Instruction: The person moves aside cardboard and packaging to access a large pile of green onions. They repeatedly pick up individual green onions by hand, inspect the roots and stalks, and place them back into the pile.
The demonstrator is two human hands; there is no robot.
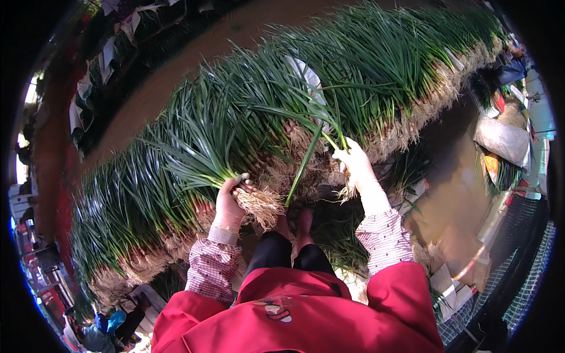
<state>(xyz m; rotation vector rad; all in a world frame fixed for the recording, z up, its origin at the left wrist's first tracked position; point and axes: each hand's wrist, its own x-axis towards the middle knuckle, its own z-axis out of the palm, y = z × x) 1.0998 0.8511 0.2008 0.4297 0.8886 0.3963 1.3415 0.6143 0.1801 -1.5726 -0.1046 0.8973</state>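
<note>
My left hand (232, 196) grips a bundle of bare-rooted, long-leaved green plants (207, 165) at its base. The pale, stringy roots (261, 205) spill out to the right of the fist, and the leaves fan up and left. In my right hand (354, 164) is a smaller plant with a few long leaves (324, 123); its thin roots hang below the fingers. Both hands are at the near side of a long row of similar plants (375, 66), packed with leaves pointing away and roots towards me. A single long leaf (304, 165) slants between the hands.
A white strip (309, 79) lies among the leaves. Loose greenery (340, 238) is on the ground near my feet (303, 227). To the right are a stuffed whitish sack (503, 137) and dark netting (516, 247). Another bed with white flaps (106, 57) is at upper left.
</note>
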